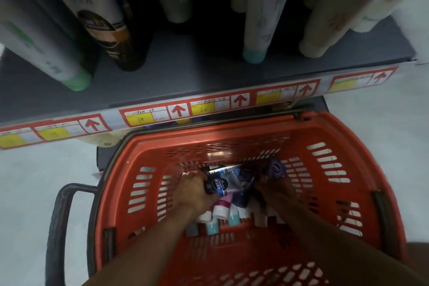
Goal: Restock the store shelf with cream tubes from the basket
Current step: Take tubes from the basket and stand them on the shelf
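A red plastic basket [348, 169] stands on the floor under the shelf edge. In its bottom lie several cream tubes [220, 210] with white, teal and pink caps. Both my hands are deep inside it. My left hand [197, 190] grips a dark blue tube [219, 184] with white lettering. My right hand [276, 189] is in shadow among the dark blue tubes; whether its fingers hold one is unclear. A small dark blue tube [276, 167] lies just beyond it. The grey shelf [185, 72] above holds tubes standing on their caps.
Tall tubes stand on the shelf: a green-capped one [76, 81] at left, a black and brown one [111, 30], a teal-capped one [255, 53], beige ones [325, 30] at right. Red arrow price labels [176, 110] line the shelf edge. A dark basket handle [58, 216] sticks out left.
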The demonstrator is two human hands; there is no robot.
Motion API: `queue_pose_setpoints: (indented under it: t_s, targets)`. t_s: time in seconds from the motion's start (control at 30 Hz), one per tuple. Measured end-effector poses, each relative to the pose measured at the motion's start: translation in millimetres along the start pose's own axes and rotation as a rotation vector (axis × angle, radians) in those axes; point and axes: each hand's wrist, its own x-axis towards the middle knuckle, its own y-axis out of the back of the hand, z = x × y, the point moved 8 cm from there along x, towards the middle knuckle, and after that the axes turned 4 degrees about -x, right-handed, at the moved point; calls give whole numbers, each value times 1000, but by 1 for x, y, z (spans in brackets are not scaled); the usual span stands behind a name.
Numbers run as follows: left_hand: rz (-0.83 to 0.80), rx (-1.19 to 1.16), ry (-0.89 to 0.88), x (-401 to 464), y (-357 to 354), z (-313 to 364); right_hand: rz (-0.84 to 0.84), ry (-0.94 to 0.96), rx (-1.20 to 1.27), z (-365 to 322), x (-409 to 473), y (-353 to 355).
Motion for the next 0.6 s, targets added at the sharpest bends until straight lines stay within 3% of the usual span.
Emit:
queue_pose_setpoints:
  t_s: [0.23, 0.4, 0.6]
  targets:
    - [-196, 106, -60, -2, -13, 12, -53, -47, -113, -22, -31, 13]
    - [-180, 143, -71, -17, -12, 16, -125, -70, -183, -15, -34, 12]
    - [-56, 73, -50, -41, 14, 20, -30, 147, -251, -39, -54, 24]
